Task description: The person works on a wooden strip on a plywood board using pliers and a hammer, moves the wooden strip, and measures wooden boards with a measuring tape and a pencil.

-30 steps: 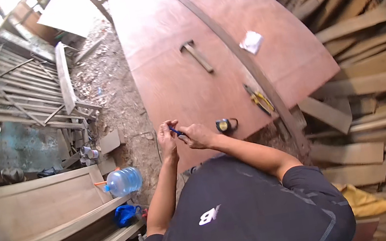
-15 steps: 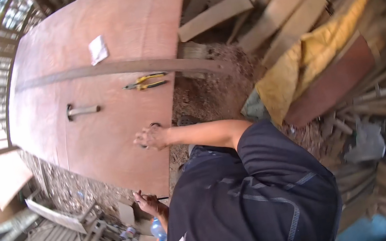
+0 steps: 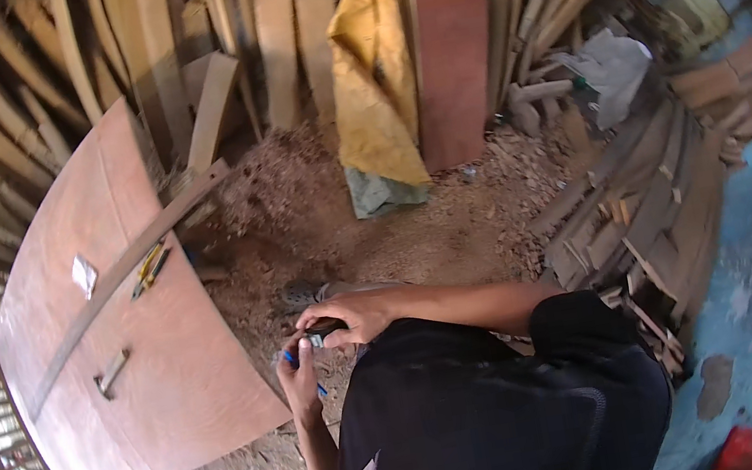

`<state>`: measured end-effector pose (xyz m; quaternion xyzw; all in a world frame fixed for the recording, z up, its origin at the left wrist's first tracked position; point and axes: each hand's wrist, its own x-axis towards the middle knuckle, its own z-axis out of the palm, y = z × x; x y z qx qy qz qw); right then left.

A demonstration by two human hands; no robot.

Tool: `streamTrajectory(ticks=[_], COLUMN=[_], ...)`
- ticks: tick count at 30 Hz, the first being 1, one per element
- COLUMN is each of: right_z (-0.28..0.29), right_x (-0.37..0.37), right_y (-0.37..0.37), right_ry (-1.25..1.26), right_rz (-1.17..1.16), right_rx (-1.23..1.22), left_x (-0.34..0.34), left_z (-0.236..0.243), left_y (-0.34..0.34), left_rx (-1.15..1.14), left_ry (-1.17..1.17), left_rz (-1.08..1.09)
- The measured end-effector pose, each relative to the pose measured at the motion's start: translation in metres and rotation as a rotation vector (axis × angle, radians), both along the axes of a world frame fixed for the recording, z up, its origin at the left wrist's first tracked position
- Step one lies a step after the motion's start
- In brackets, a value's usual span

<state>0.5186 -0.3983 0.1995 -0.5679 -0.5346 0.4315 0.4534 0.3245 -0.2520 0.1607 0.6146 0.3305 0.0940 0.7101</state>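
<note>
My right hand [image 3: 361, 314] is closed around a small black object [image 3: 325, 326] with a pale grey side, whose kind I cannot make out. My left hand [image 3: 299, 385] is closed just below it, fingertips meeting the right hand's. A thin blue stick like a pen [image 3: 322, 389] pokes out of the left hand. To the left, a large reddish plywood sheet [image 3: 185, 393] carries a hammer [image 3: 112, 373], yellow-and-black pliers [image 3: 148, 270], a small white packet [image 3: 84, 275] and a long wooden strip [image 3: 120, 266] lying across it.
Boards and planks [image 3: 280, 48] lean along the far side, beside a yellow cloth [image 3: 375, 87] and a reddish-brown panel [image 3: 451, 51]. Scrap wood [image 3: 652, 240] is piled at the right, near a blue floor [image 3: 744, 260]. Shavings [image 3: 274, 182] cover the ground ahead.
My view has swung right, away from the plywood. My right hand has left the sheet's surface, and both hands have come together in front of my body.
</note>
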Motion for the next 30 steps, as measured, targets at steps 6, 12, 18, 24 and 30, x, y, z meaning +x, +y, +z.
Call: streamTrajectory(ticks=[6, 12, 18, 24, 30], right_z=[0.037, 0.062, 0.056, 0.018, -0.004], right_x=[-0.017, -0.009, 0.040, 0.125, 0.264], right_y=[-0.114, -0.162, -0.253, -0.396, -0.477], right_ry=[-0.109, -0.191, -0.388, -0.582, -0.524], right_rz=[-0.285, -0.368, -0.466, -0.669, -0.595], right_rx=[-0.204, -0.215, -0.302, -0.413, -0.490], left_x=[0.044, 0.071, 0.105, 0.168, 0.293], left_z=[0.021, 0.033, 0.013, 0.015, 0.004], left_y=[-0.069, -0.113, -0.098, -0.042, -0.108], left_rx=[0.014, -0.221, -0.441, -0.372, -0.171], left_ry=[0.103, 0.065, 0.008, -0.067, -0.040], left_rz=[-0.288, -0.412, -0.253, 0.186, 0.213])
